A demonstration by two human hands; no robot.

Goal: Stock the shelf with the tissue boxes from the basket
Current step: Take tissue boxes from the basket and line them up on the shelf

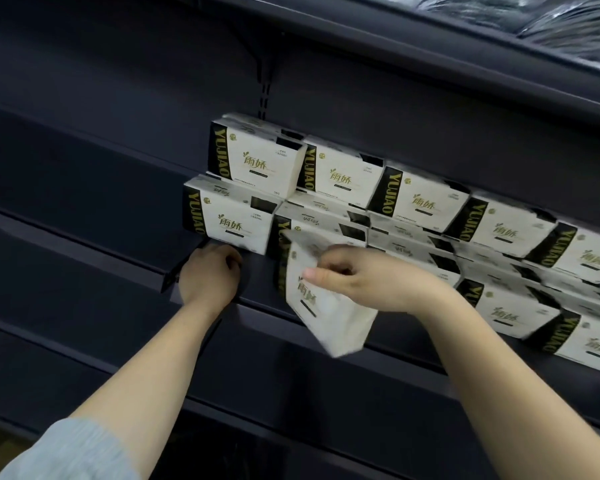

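Right hand (354,275) fingers curled, pinching a tilted tissue pack (329,317) at frame centre, left hand (208,275) knuckles curled at the shelf (84,251) edge under the lower left pack (229,220), grip unclear, stacked packs (430,206) running to the right, pale sleeve (73,452) lower left

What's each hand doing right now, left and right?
Left hand: fingers curled under the leftmost tissue pack; grip cannot be told.
Right hand: holding a tilted tissue pack at the shelf edge.
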